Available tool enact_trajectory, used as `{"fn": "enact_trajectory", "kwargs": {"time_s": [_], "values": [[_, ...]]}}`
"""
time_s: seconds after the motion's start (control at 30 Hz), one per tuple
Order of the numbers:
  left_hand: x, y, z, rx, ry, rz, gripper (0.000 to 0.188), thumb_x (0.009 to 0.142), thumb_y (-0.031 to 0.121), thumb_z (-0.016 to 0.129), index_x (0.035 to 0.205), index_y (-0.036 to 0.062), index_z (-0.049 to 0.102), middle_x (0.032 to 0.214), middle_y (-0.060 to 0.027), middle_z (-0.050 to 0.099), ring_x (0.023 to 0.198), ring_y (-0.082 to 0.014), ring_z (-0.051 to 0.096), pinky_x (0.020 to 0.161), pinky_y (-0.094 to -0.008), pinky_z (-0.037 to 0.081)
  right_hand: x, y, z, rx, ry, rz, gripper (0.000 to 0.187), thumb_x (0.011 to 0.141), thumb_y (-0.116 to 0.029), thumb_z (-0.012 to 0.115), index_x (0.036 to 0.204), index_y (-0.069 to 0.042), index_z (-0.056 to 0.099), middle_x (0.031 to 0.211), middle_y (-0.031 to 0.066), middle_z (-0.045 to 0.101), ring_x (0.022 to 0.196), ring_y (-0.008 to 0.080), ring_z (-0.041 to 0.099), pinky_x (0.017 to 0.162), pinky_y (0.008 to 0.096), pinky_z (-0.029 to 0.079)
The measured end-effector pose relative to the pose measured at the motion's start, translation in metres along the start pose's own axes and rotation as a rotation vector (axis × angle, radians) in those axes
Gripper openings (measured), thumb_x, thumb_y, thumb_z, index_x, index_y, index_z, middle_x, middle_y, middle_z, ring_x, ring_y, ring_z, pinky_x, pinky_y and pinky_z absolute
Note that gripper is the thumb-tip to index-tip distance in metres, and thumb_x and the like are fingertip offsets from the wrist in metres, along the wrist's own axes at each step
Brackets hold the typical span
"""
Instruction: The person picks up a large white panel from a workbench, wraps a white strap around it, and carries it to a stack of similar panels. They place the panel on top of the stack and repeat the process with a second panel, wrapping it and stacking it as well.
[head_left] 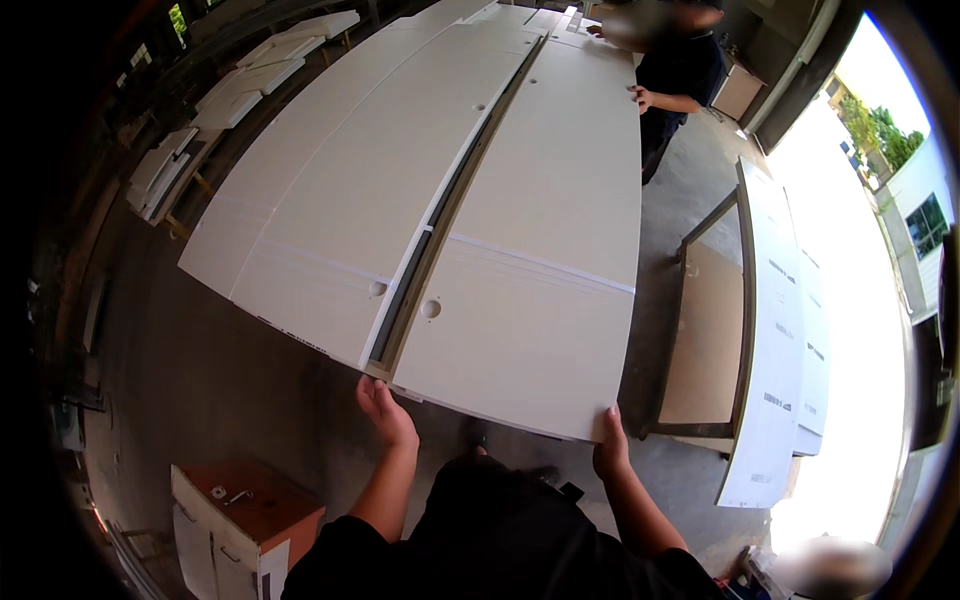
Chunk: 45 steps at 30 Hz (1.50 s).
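A long white panel (520, 345) with a round hole near its close end lies in front of me. My left hand (387, 412) grips its near left corner, by the brownish strip along its left side. At the near right corner my right hand (612, 445) holds the same panel, thumb against the edge and the other fingers hidden. Left of it lies a second white panel (330, 240), also with a round hole, across a narrow dark gap. At the far end a co-worker's hand (642, 98) rests at the long panel's right edge.
The co-worker (682, 62) stands at the far right. On the right is a wooden-framed stand (742, 300) beside white printed boards (765, 400). A small cabinet (240, 500) with a reddish-brown top stands at the lower left. White pieces (240, 95) sit on racks at the far left.
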<state>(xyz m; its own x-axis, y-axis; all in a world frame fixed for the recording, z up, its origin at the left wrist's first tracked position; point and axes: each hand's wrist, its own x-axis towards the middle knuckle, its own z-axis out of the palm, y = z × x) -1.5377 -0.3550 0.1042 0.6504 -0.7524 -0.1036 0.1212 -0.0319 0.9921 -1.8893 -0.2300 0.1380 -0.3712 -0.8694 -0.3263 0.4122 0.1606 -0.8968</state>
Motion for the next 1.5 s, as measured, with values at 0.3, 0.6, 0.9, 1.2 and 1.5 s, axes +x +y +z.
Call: {"fn": "enact_trajectory", "kwargs": {"time_s": [0.3,0.6,0.9,1.2,1.5], "values": [[0.030,0.004,0.045,-0.770,-0.047,-0.519,0.052,0.104,0.041,0.032,0.136,0.0058,0.054,0.128,-0.0099,0.062,0.113,-0.0262,0.063,0.092,-0.0414,0.055,0.040,0.012,-0.011,0.372,-0.032,0.200,0.054,0.108,-0.046,0.029,0.140,-0.007,0.049,0.136,0.0068,0.057,0.126,0.0233,0.053,0.108,0.0368,0.040],[0.032,0.006,0.044,-0.857,0.019,-0.679,0.046,0.102,0.033,0.033,0.128,0.0047,0.059,0.121,-0.0097,0.065,0.107,-0.0261,0.066,0.087,-0.0404,0.058,0.036,0.008,-0.001,0.300,0.055,0.233,0.057,0.104,-0.051,0.039,0.142,-0.009,0.049,0.137,0.0072,0.058,0.126,0.0256,0.055,0.106,0.0396,0.044],[0.027,0.008,0.042,-0.667,-0.082,-0.633,0.055,0.103,0.045,0.031,0.139,0.0079,0.052,0.136,-0.0064,0.057,0.125,-0.0265,0.056,0.102,-0.0433,0.049,0.042,0.016,-0.005,0.347,0.049,0.197,0.052,0.107,-0.048,0.037,0.137,-0.009,0.053,0.130,0.0057,0.061,0.119,0.0231,0.057,0.102,0.0379,0.044],[-0.061,-0.094,-0.034,-0.052,-0.301,-1.063,0.062,0.100,0.056,0.046,0.142,0.0105,0.047,0.130,-0.0064,0.061,0.116,-0.0224,0.058,0.093,-0.0340,0.042,-0.062,0.073,-0.106,0.010,0.152,0.473,0.069,0.100,-0.048,0.055,0.152,-0.006,0.036,0.146,0.0139,0.048,0.131,0.0250,0.050,0.107,0.0430,0.039],[-0.300,-0.130,0.047,0.733,-1.410,-0.736,0.035,0.100,0.041,0.057,0.117,0.0107,0.062,0.107,-0.0024,0.070,0.089,-0.0119,0.064,0.071,-0.0257,0.047,-0.227,0.158,-0.310,-0.592,0.368,0.372,0.047,0.097,-0.035,0.063,0.125,0.002,0.063,0.107,0.0129,0.070,0.096,0.0207,0.066,0.088,0.0346,0.052]]}}
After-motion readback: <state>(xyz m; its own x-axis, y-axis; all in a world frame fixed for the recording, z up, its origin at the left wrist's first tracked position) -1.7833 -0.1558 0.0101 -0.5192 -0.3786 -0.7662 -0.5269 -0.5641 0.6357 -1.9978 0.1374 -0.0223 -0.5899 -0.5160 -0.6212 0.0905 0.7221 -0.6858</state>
